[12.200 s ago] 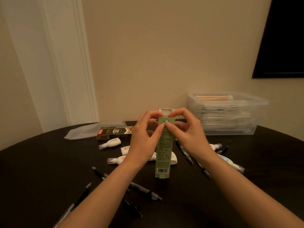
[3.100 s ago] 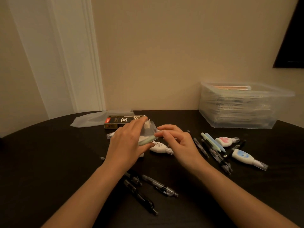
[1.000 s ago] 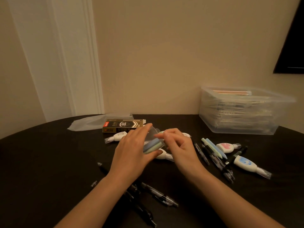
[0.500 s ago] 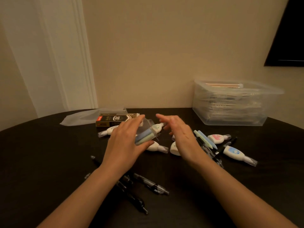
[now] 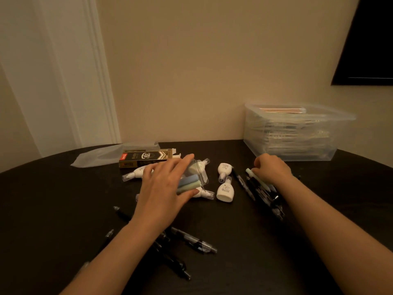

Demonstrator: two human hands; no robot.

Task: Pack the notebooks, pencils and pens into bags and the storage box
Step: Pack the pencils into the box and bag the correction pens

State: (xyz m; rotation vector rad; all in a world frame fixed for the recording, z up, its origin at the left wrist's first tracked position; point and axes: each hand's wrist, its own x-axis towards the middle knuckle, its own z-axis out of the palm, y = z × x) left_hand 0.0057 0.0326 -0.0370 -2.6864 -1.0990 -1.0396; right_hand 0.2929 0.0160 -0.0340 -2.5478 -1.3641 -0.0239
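- My left hand (image 5: 163,188) grips a small clear plastic bag (image 5: 201,172), fingers (image 5: 182,161) spread over its top and the thumb curled under its near edge. It is tilted, its mouth towards my right hand.
- Inside the bag lie pastel blue and green sticks (image 5: 188,182), side by side. I take them for pens or highlighters, but cannot tell which.
- My right hand (image 5: 274,169) is well apart from the bag, down on a heap of black pens (image 5: 261,192) on the dark tabletop (image 5: 63,209). Its fingers are curled over one end of a pale green pen (image 5: 262,182) and touch it. Whether they already pinch it I cannot tell.
- The step in hand, as I judge it, is filling this bag with the pastel pieces, one at a time.
- The next move calls for a firm pinch on the pale pen alone, without dragging the black ones along. Then it goes across to the bag's mouth, which my left fingers must hold wide enough.
- The clear plastic storage box (image 5: 287,141) stands at the back right, near the wall and already holding stacked things. The bag is not yet in it.
- More black pens (image 5: 191,243) lie near my left forearm, and white correction-tape dispensers (image 5: 224,189) lie between my hands, all unpacked.
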